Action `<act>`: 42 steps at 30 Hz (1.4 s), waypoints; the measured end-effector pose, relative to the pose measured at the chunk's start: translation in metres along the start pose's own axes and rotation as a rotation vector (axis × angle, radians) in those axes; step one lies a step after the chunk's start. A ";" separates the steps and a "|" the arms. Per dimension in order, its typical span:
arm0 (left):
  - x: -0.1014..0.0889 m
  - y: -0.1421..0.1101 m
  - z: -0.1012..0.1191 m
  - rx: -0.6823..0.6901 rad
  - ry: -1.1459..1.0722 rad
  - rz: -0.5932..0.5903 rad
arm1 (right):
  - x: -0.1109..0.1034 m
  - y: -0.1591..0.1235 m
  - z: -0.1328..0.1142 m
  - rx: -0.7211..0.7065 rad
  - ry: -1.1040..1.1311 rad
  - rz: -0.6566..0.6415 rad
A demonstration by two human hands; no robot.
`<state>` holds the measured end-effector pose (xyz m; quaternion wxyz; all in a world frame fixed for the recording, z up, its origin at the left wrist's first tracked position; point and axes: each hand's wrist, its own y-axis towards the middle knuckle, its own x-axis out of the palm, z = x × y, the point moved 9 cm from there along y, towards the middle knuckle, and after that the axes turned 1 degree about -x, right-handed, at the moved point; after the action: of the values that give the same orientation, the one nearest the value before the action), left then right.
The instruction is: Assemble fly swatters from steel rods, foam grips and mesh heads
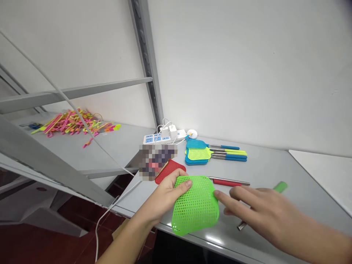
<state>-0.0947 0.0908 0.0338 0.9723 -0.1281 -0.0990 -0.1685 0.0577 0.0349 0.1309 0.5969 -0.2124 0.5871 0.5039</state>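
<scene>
My left hand (169, 190) pinches a bright green perforated fly swatter head (196, 205) by its upper left corner, thumb on the front, above the table's front edge. My right hand (261, 205) is at its right side, fingers stretched and apart, the index fingertip at the head's edge. Beneath that hand runs a metal rod (242, 225) with a green grip (281, 187), its middle hidden. Behind the green head lie a red swatter head (172, 170) and a metal rod with a red grip (227, 182).
Blue and yellow-green swatters (198, 154) lie stacked at the back. Beside them is a power strip (150, 139) with white chargers. A white cable (82, 119) crosses the left side, near a grey shelf frame (150, 66). Pink and yellow plastic pieces (74, 123) are heaped further left.
</scene>
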 end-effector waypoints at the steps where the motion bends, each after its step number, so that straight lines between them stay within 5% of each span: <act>1: -0.001 0.000 0.000 -0.012 -0.013 -0.016 | 0.002 0.007 -0.008 -0.053 0.038 -0.009; 5: -0.019 -0.005 -0.005 -0.021 0.002 0.031 | 0.008 0.017 -0.014 -0.144 0.101 0.029; 9: -0.063 -0.030 0.008 0.251 0.312 0.394 | 0.023 0.024 -0.010 -0.193 0.005 0.067; 12: -0.070 -0.057 0.017 0.459 0.697 0.577 | 0.042 0.037 -0.007 -0.220 -0.065 0.080; 20: -0.048 -0.066 0.005 0.617 1.100 0.560 | 0.096 0.074 -0.017 -0.307 -0.061 0.016; 25: -0.040 -0.054 0.003 0.519 1.316 0.491 | 0.116 0.077 -0.020 -0.274 -0.053 -0.055; 30: -0.032 -0.038 0.001 0.385 1.484 0.392 | 0.126 0.073 0.000 -0.055 -0.018 -0.215; 35: -0.033 -0.032 0.002 0.349 1.554 0.416 | 0.125 0.070 0.025 0.211 0.022 -0.302; 42: -0.033 -0.026 0.003 0.329 1.574 0.422 | 0.131 0.092 0.018 0.271 0.096 -0.402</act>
<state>-0.1347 0.0776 0.0345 0.7750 0.1549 0.6127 -0.0064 -0.0376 0.1334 0.0460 0.6797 -0.2664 0.6229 0.2811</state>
